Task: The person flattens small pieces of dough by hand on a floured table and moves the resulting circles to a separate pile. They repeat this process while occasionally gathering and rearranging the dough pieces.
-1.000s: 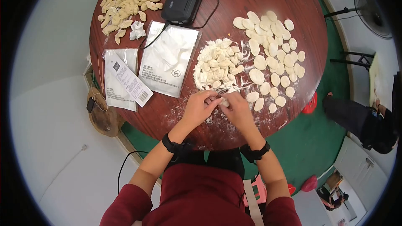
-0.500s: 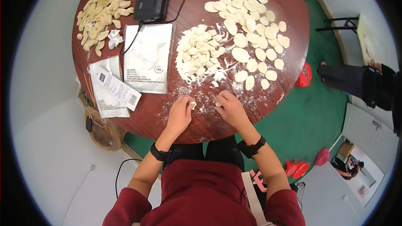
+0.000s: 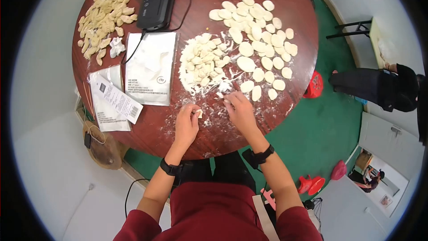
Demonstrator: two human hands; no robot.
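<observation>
My left hand is closed near the table's front edge, its fingertips pinching a small pale dough piece. Further right, my right hand reaches to the floury front edge of the dough pile; its fingers are bent together, and whatever they hold is too small to make out. Beyond both hands lies a heap of small dough pieces in white flour. To its right many flat round dough wrappers are spread out, some overlapping. Loose flour dusts the dark red table between my hands.
At the left are silver bags, a white label card, a black appliance with its cord, and a heap of shaped dough. A person stands at the right, near a red stool. Another person is far off.
My right hand has moved forward to the flour by the dough pile. My left hand still pinches its piece. The whole view has shifted slightly.
</observation>
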